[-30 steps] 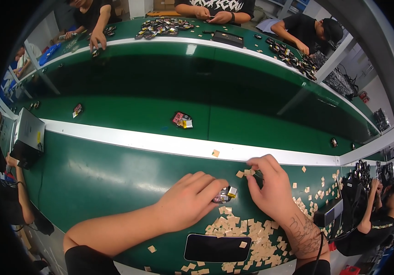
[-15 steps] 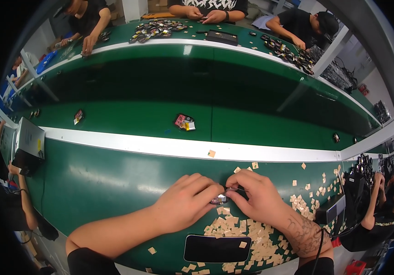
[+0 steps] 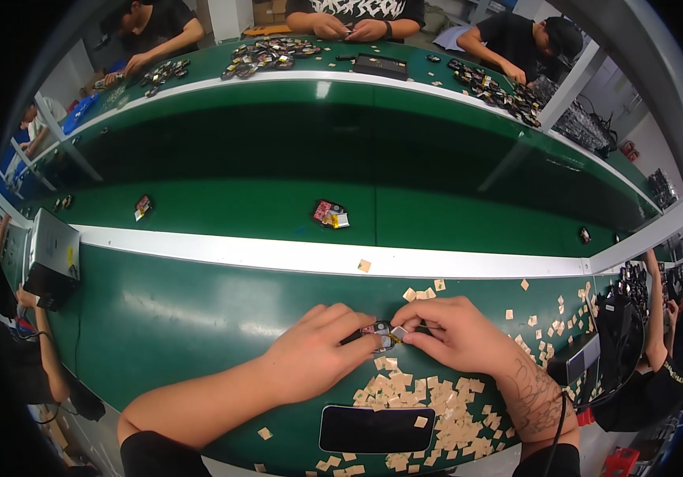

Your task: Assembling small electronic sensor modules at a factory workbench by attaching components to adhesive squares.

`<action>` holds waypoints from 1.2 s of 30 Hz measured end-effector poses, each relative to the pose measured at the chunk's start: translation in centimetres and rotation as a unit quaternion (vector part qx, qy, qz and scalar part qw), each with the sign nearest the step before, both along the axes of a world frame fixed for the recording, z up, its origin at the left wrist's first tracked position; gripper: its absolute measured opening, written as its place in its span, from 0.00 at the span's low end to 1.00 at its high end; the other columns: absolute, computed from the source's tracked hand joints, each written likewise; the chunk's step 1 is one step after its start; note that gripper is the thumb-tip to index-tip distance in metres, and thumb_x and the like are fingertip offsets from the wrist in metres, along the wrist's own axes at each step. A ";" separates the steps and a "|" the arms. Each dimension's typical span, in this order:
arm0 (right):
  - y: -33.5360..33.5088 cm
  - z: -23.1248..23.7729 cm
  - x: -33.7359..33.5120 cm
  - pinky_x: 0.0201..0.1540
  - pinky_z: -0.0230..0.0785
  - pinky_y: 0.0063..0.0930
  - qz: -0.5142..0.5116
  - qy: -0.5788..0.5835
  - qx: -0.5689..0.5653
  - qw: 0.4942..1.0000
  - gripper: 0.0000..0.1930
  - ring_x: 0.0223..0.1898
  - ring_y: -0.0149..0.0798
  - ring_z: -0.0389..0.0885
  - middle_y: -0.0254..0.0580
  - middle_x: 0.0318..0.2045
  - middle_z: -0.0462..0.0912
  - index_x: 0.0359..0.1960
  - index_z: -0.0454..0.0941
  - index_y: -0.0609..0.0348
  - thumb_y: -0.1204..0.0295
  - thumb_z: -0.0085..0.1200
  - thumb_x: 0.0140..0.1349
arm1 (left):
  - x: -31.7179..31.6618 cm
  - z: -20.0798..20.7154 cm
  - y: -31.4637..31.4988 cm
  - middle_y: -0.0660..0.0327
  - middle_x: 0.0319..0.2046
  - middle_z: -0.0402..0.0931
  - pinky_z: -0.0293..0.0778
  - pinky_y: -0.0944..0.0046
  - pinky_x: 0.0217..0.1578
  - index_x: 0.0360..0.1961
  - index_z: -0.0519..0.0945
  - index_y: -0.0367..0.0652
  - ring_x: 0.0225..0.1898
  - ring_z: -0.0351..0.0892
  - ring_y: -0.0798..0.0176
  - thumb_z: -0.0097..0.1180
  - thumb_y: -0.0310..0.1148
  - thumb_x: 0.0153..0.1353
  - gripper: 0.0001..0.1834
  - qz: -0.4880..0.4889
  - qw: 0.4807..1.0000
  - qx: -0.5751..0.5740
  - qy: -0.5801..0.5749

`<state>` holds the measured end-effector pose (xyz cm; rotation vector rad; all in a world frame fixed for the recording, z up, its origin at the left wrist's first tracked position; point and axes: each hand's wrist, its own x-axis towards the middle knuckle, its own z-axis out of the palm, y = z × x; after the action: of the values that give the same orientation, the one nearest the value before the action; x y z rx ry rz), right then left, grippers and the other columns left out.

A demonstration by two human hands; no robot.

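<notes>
My left hand (image 3: pixel 316 343) grips a small black electronic device (image 3: pixel 382 327) with its fingers and thumb, just above the green table. Part of a circuit board and a round part show in the open casing. Close against it, my right hand (image 3: pixel 459 334) pinches a small silver battery (image 3: pixel 398 332) with yellow tape at its edge. The battery sits at the device's right side; whether wires join them is too small to tell. Below both hands lies a heap of small beige square stickers (image 3: pixel 456 417). Nearest to me is a dark-screened phone (image 3: pixel 357 433) with one sticker on it.
Beyond a white rail (image 3: pixel 278 256) runs a green belt carrying open devices, one (image 3: pixel 331 214) near the middle. A metal box (image 3: pixel 54 254) stands at left, a dark boxy device (image 3: pixel 573 362) with cables at right. Co-workers sit around, with device piles (image 3: pixel 266 57) on the far table.
The silver battery now shows between my hands, and more of the device is uncovered. Devices on the belt have shifted right. The far-left co-worker's hand has drawn back from the table edge.
</notes>
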<state>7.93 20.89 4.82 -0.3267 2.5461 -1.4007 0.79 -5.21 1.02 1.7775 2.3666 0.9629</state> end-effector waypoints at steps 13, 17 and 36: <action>-2.9 -0.6 2.0 0.36 0.83 0.43 -0.019 0.145 0.166 0.975 0.12 0.35 0.53 0.88 0.42 0.41 0.85 0.52 0.83 0.57 0.74 0.63 0.69 | 0.3 0.2 0.1 0.55 0.56 0.82 0.77 0.54 0.52 0.52 0.86 0.45 0.53 0.81 0.53 0.72 0.33 0.59 0.19 0.008 0.997 -0.033 0.072; -3.1 -1.4 2.1 0.35 0.82 0.42 -0.039 0.149 0.141 0.978 0.12 0.34 0.53 0.88 0.43 0.41 0.86 0.52 0.83 0.57 0.74 0.63 0.69 | 0.1 0.0 0.2 0.57 0.56 0.82 0.78 0.53 0.53 0.52 0.85 0.44 0.53 0.80 0.53 0.73 0.33 0.60 0.19 0.013 0.999 -0.014 0.036; -4.2 -1.3 2.3 0.33 0.81 0.42 -0.109 0.108 0.099 0.983 0.09 0.31 0.54 0.88 0.45 0.36 0.87 0.45 0.88 0.59 0.76 0.66 0.64 | 0.5 0.1 0.5 0.55 0.50 0.83 0.80 0.52 0.52 0.53 0.81 0.41 0.50 0.83 0.49 0.72 0.31 0.61 0.20 0.034 0.999 0.020 -0.033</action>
<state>10.24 16.68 3.48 -0.1794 2.9489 -1.2235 1.31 -4.67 1.13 1.6613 2.3990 1.0669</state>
